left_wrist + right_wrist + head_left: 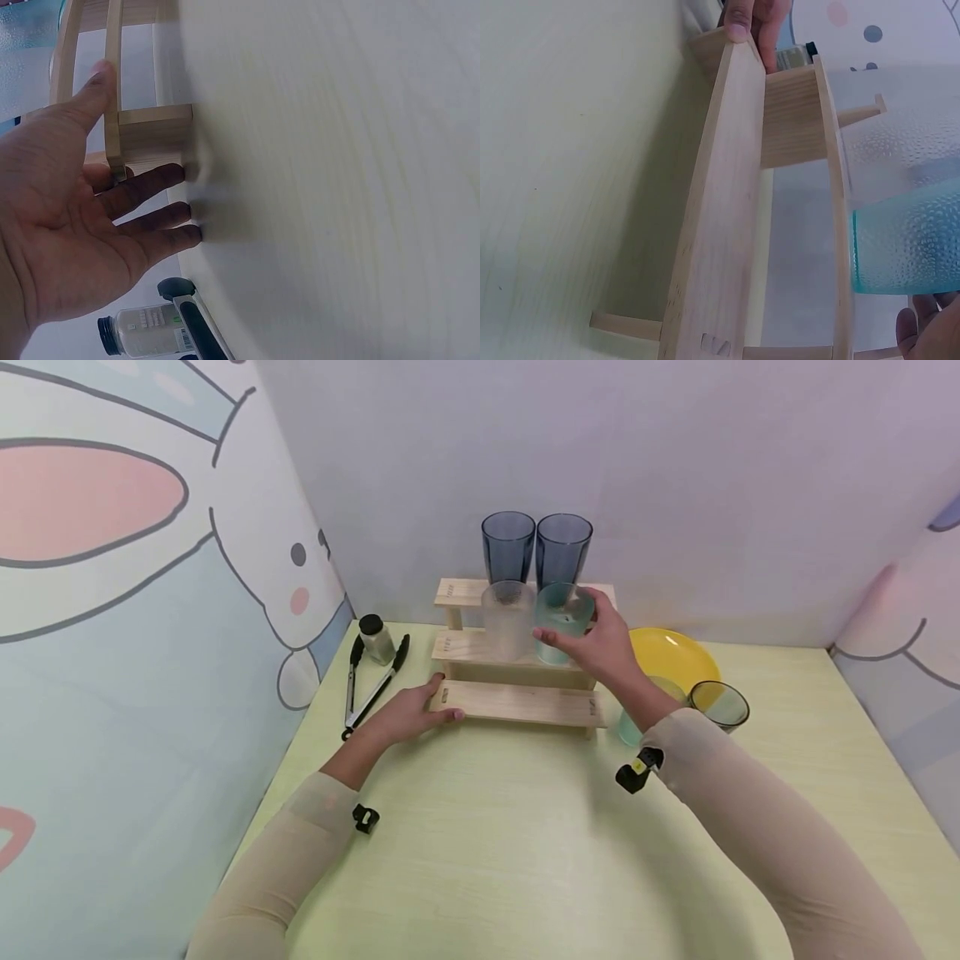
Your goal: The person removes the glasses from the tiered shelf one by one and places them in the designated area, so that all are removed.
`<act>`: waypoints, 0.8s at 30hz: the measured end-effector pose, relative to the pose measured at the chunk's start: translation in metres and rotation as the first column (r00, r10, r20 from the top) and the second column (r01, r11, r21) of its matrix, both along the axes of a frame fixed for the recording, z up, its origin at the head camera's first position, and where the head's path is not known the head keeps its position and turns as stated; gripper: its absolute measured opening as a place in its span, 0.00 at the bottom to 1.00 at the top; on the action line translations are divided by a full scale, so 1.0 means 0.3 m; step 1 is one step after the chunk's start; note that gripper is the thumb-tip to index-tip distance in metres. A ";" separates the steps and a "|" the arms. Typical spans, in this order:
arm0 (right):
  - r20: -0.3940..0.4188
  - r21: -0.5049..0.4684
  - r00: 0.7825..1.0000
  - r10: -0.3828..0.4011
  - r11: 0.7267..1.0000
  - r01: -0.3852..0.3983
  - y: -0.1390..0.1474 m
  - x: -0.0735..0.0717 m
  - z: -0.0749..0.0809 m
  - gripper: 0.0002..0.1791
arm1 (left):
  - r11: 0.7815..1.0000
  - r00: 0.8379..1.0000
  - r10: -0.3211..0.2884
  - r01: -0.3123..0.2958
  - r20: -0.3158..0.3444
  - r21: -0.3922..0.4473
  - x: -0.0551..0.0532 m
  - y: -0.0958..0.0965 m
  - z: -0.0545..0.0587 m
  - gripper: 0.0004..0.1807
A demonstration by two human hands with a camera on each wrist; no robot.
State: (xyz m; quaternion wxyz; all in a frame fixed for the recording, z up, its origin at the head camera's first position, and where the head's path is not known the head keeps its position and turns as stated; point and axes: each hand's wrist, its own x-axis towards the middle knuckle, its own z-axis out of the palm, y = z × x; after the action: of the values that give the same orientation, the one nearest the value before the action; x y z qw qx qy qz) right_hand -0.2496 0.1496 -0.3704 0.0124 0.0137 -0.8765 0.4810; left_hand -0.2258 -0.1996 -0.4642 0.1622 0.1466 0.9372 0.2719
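A three-tier wooden stand (517, 703) stands against the back wall. At its left end my left hand (408, 714) pinches the lowest tier, thumb on the board; in the left wrist view the other fingers (161, 241) spread down toward the tabletop. My right hand (606, 643) holds a teal textured glass (558, 625) at the right of the middle tier, thumb and fingers around its sides. In the right wrist view the glass (907, 247) has its base at the board. Beside it a clear frosted glass (506, 622) sits on the same tier.
Two dark blue tumblers (508, 547) stand on the top tier. To the left lie black-tipped tongs (369, 697) and a black-capped jar (377, 642). Right of the stand are a yellow plate (671, 652), a dark-rimmed glass (720, 703) and a greenish glass (630, 728) partly behind my right forearm.
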 end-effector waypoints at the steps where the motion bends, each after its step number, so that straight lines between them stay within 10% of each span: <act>1: -0.002 -0.003 1.000 -0.004 1.000 0.004 -0.002 -0.001 0.000 0.68 | 1.000 1.000 -0.001 0.001 -0.003 -0.001 0.000 -0.001 -0.002 0.62; 24: -0.076 -0.062 0.997 -0.010 0.998 0.005 0.026 0.003 -0.007 0.58 | 1.000 1.000 -0.004 0.004 0.000 -0.023 0.003 0.004 0.004 0.60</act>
State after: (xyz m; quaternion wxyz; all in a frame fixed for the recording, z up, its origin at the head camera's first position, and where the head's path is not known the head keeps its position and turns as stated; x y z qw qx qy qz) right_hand -0.2486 0.1574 -0.3725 0.0482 0.0284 -0.8602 0.5068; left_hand -0.2250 -0.1984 -0.4631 0.1645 0.1463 0.9399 0.2608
